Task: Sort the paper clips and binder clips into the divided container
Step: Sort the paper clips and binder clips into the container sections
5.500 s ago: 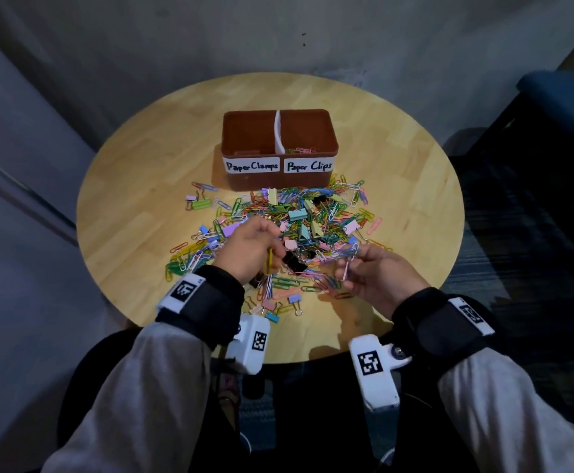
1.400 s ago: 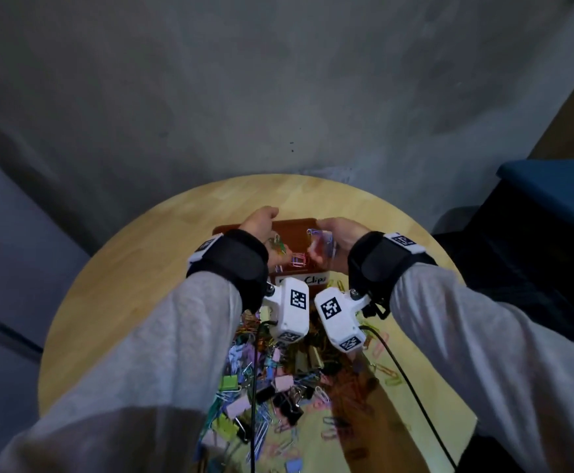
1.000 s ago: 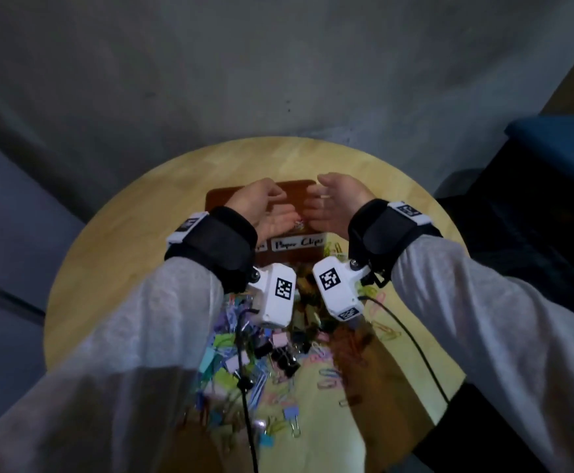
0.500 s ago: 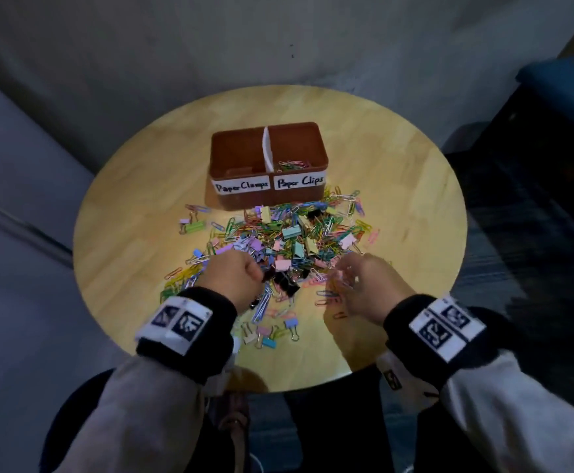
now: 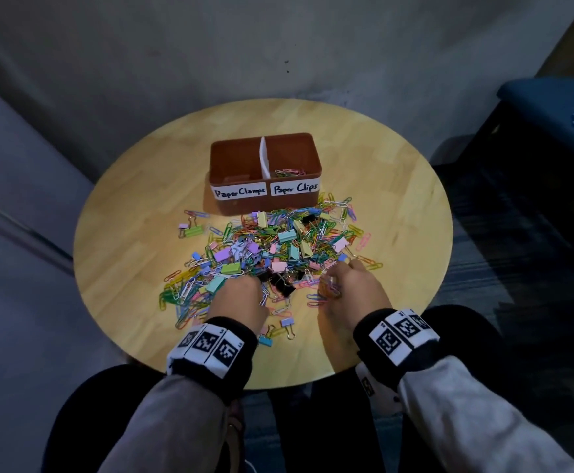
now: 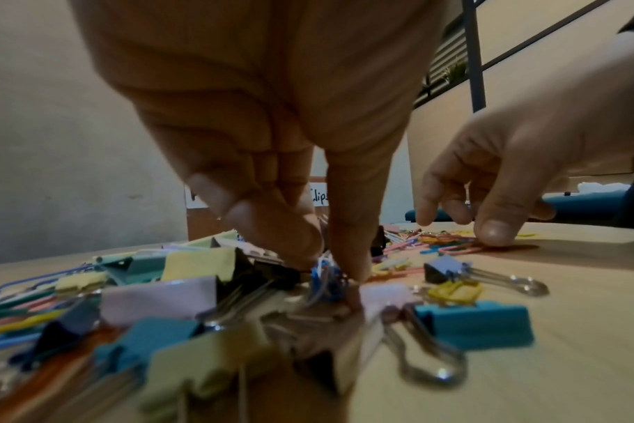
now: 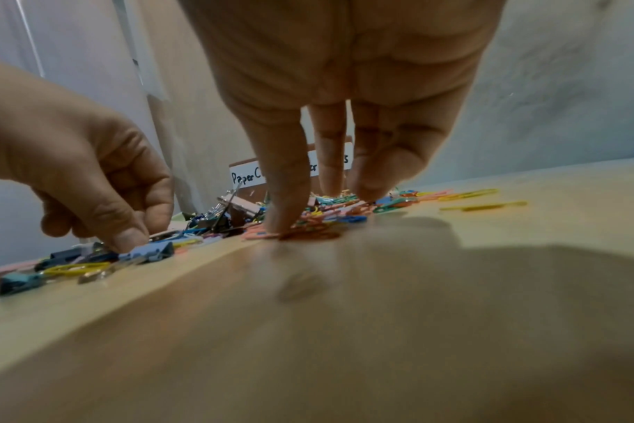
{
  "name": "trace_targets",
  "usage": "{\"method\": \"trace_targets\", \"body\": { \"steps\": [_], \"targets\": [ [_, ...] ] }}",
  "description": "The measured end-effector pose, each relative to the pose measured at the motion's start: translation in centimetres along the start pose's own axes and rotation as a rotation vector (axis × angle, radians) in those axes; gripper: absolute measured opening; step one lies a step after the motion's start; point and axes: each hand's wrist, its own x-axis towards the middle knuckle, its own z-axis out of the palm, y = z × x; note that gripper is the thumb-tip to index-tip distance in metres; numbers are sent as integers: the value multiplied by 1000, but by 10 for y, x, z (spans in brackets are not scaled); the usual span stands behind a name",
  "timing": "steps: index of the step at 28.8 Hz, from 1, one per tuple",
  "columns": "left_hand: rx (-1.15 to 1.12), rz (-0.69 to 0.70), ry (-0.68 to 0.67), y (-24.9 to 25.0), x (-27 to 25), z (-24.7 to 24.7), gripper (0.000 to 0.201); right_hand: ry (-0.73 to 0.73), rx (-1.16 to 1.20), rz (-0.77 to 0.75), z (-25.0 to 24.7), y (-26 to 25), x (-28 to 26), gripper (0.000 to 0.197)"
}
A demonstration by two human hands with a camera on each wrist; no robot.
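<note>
With our left hand (image 6: 290, 217) pinching blue paper clips (image 6: 324, 279) and our right hand (image 7: 330, 160) seemingly just pressing loose pink ones (image 7: 272, 235) on the round wooden tabletop (image 5: 135, 233), tangled binder clips (image 6: 478, 324) could ride along into the wrong side of the brown divided plastic container (image 5: 289, 203).

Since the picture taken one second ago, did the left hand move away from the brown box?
Yes. The left hand was over the brown box; now it is at the near side of the clip pile, fingertips down in the clips.

Left hand (image 5: 241, 298) covers its own fingertips and whatever clips sit beneath, head view. Container (image 7: 248, 177) labels sit half behind the right hand's fingers (image 7: 286, 183). Nearest binder clips (image 6: 207, 363) blur out at the frame's bottom edge.
</note>
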Motion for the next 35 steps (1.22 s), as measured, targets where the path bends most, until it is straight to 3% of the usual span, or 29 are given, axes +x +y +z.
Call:
{"method": "trace_targets", "body": {
  "steps": [4,10,14,16,20,23,27,30,35],
  "targets": [
    [-1,1,23,-1,3,-1,10,0,-9,23,5,0,0,47],
    [29,6,18,1,5,0,9,41,-85,-32,9,-11,3,16],
    [-332,-31,-18,-7,7,-4,3,22,-115,-33,11,-12,3,13],
    [-579,-59,-41,-12,8,-7,9,30,-72,-19,9,-9,1,12],
    [-964,-249,-181,-10,10,-17,21,92,241,58,1,1,4,7],
    [-1241,-348,-272,-6,10,-20,27,69,723,190,-8,3,1,19],
    [-1358,-362,-353,-5,10,-17,27,-89,1150,337,-15,4,0,27],
    [-1328,-346,-361,-5,12,-14,29,-240,1317,376,-18,5,-1,16],
    [-1539,-261,-398,-4,11,-16,31,-399,1548,455,-18,7,-3,28]
  ]
}}
